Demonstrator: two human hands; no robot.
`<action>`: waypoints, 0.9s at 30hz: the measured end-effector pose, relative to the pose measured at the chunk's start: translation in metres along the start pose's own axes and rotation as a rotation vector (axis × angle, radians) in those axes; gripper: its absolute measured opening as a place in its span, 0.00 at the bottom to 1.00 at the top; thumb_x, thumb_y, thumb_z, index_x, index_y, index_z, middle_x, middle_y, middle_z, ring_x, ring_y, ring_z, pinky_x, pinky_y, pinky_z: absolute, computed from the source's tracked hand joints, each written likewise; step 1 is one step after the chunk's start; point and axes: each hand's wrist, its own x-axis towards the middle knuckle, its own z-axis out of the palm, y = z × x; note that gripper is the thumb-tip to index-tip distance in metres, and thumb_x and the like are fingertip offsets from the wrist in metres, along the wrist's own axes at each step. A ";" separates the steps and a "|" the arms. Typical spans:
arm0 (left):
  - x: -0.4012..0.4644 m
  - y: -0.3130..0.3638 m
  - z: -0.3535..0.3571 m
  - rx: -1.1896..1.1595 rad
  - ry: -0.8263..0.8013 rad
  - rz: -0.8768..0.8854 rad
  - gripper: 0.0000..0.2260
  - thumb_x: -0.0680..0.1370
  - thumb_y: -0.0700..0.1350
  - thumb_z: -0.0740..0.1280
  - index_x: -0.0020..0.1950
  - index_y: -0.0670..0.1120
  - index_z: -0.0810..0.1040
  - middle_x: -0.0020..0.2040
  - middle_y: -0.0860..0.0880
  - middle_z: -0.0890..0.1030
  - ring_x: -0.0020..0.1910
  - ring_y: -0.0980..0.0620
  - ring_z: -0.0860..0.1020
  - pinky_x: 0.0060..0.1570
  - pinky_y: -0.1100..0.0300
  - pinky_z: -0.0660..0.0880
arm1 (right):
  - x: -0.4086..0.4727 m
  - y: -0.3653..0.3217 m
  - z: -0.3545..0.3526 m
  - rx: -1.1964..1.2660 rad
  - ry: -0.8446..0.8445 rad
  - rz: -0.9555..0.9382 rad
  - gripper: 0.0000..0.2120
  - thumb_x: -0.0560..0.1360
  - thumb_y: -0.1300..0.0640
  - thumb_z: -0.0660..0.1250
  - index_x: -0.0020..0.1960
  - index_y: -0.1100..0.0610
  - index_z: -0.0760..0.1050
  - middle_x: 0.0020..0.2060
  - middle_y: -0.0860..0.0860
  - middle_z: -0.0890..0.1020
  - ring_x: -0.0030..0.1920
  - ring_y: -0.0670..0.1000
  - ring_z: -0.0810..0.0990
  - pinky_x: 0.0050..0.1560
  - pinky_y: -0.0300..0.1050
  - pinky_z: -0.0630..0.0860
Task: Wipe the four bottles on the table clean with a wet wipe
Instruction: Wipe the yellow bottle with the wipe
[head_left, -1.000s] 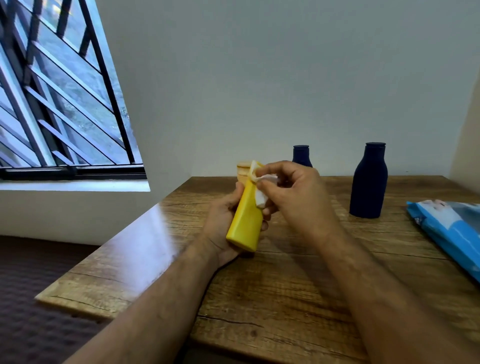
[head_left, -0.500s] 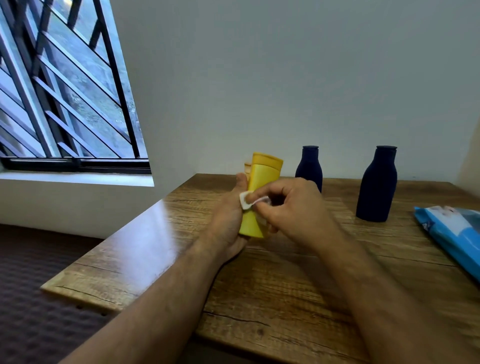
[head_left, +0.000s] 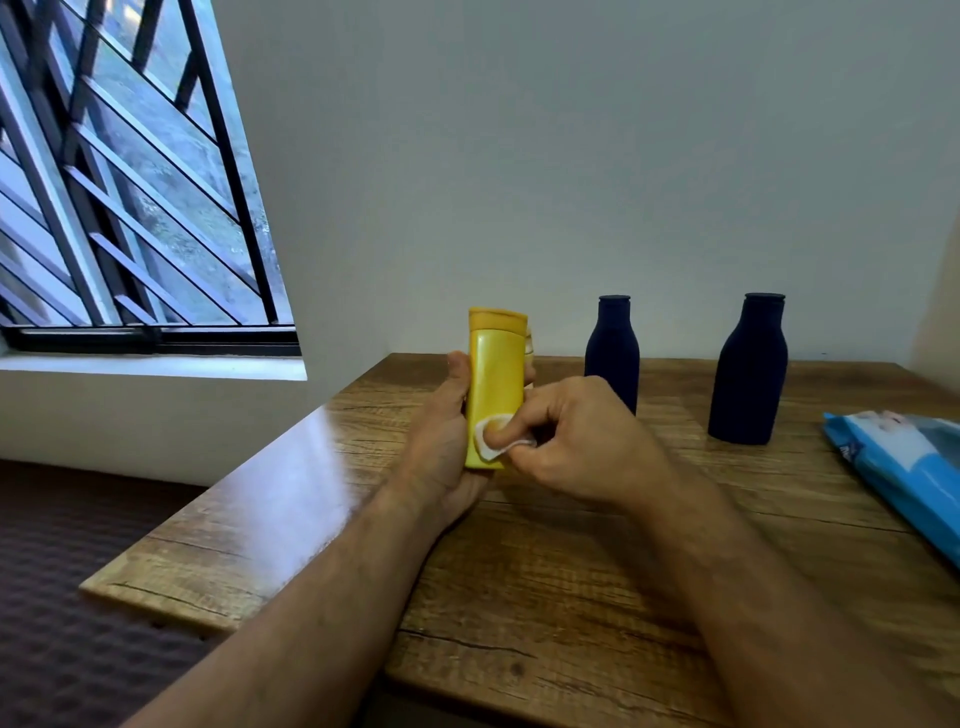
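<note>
Right now your left hand (head_left: 441, 441) wraps its fingers and thumb around an upright yellow plastic bottle with a flat cap (head_left: 494, 387), lifted just above the brown wooden tabletop (head_left: 571, 597). Your right hand (head_left: 576, 441) pinches a small folded white wet wipe (head_left: 491, 441) against the bottle's lower front. Behind it peeks a sliver of another pale bottle (head_left: 530, 345), too hidden to describe. 2 dark navy bottles stand upright further back: the nearer navy bottle (head_left: 612, 348) just behind your right hand, the far navy bottle (head_left: 748, 374) well apart to the right. A blue wet wipe packet (head_left: 904, 467) lies at the right edge.

Risks, as judgement: wet plastic may slip through your left grip. A wide rubbing stroke could let your knuckles knock the nearer navy bottle over. The wipe is tiny, so patches may be missed.
</note>
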 end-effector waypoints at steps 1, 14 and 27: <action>0.000 0.000 0.000 0.006 0.004 0.000 0.29 0.82 0.62 0.56 0.61 0.38 0.82 0.59 0.37 0.82 0.60 0.40 0.80 0.70 0.41 0.70 | 0.000 -0.001 0.000 -0.012 0.011 -0.006 0.08 0.71 0.60 0.73 0.46 0.49 0.86 0.41 0.42 0.85 0.40 0.41 0.82 0.44 0.37 0.80; -0.013 -0.001 0.015 0.156 -0.051 0.002 0.22 0.83 0.55 0.58 0.64 0.39 0.78 0.53 0.39 0.85 0.50 0.45 0.84 0.51 0.50 0.82 | 0.001 -0.004 -0.004 -0.115 0.453 -0.080 0.11 0.73 0.60 0.72 0.54 0.54 0.84 0.43 0.46 0.81 0.39 0.41 0.77 0.41 0.26 0.72; -0.009 0.005 0.011 0.036 0.092 0.020 0.20 0.84 0.57 0.56 0.61 0.44 0.77 0.54 0.40 0.86 0.54 0.42 0.83 0.53 0.47 0.81 | 0.002 -0.005 -0.012 0.266 0.496 0.026 0.06 0.74 0.61 0.71 0.50 0.55 0.84 0.41 0.47 0.84 0.33 0.41 0.80 0.32 0.29 0.73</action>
